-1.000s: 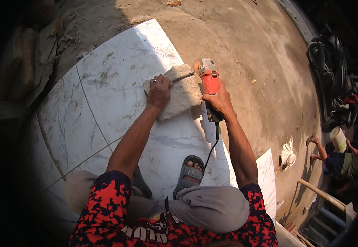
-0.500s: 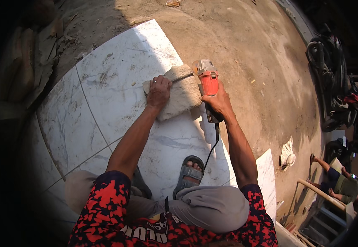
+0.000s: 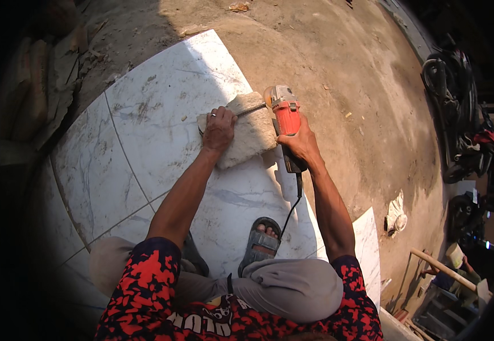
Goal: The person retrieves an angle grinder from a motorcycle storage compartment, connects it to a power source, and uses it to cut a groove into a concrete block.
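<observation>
My left hand (image 3: 219,130) is closed on a thin dark metal rod (image 3: 251,110) and presses it onto a rough, pale stone block (image 3: 249,136). The block lies on white marbled tiles (image 3: 161,119). Wrapped round the body of a red and black angle grinder (image 3: 286,118) is my right hand (image 3: 300,142). The grinder stands at the block's right edge, its orange-brown disc (image 3: 268,96) at the far tip of the rod. I cannot tell whether the disc touches the rod. The rod's near end is hidden under my left fingers.
The grinder's black cord (image 3: 290,213) runs down beside my sandalled foot (image 3: 263,241). Bare ground (image 3: 360,131) lies to the right, with a crumpled white bag (image 3: 396,215) on it. Motorbikes (image 3: 451,108) stand at the far right. A person (image 3: 464,273) is near a wooden post (image 3: 443,268).
The person at the far right has moved lower, partly behind the wooden post. My hands, the rod and the grinder hold nearly the same place.
</observation>
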{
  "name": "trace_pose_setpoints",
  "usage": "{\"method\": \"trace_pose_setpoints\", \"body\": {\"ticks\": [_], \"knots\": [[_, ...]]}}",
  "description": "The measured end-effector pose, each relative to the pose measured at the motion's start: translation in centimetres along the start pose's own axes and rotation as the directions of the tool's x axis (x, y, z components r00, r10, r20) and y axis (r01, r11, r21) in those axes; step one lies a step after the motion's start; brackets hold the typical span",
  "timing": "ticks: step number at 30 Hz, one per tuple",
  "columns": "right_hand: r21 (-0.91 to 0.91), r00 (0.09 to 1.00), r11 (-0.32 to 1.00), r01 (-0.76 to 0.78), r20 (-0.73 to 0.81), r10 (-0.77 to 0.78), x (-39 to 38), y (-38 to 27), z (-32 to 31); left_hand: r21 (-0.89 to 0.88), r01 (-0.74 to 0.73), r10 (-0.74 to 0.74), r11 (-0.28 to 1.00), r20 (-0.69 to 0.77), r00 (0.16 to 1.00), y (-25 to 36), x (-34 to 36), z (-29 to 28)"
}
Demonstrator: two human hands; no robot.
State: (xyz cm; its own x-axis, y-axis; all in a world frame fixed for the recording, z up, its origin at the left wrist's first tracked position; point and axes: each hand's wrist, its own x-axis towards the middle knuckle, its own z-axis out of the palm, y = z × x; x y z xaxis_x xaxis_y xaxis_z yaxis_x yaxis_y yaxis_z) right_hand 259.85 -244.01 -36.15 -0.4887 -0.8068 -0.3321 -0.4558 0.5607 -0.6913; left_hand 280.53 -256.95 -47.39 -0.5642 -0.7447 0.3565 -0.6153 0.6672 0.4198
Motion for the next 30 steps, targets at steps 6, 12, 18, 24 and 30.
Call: {"method": "trace_pose_setpoints", "body": {"ticks": [6,12,18,24,30], "knots": [[0.008,1.000,1.000,-0.023,-0.016,0.023,0.3,0.4,-0.1,-0.022,-0.012,0.011,1.000,-0.027,1.000,0.4,0.1,-0.2],[-0.001,1.000,1.000,-0.025,-0.013,0.025,0.3,0.1,-0.3,-0.047,-0.014,0.014,0.999,-0.013,1.000,0.4,0.2,-0.3],[0.005,1.000,1.000,0.000,-0.005,0.000,0.2,0.4,-0.2,-0.040,-0.013,0.013,0.999,-0.014,1.000,0.5,0.2,-0.3],[0.004,1.000,1.000,0.013,-0.003,-0.013,-0.3,0.0,0.0,-0.019,0.005,-0.005,1.000,-0.002,1.000,0.1,0.0,-0.1],[0.006,1.000,1.000,-0.014,-0.026,0.014,0.2,0.4,-0.1,-0.005,-0.002,0.002,1.000,-0.010,1.000,0.5,0.1,-0.2]]}}
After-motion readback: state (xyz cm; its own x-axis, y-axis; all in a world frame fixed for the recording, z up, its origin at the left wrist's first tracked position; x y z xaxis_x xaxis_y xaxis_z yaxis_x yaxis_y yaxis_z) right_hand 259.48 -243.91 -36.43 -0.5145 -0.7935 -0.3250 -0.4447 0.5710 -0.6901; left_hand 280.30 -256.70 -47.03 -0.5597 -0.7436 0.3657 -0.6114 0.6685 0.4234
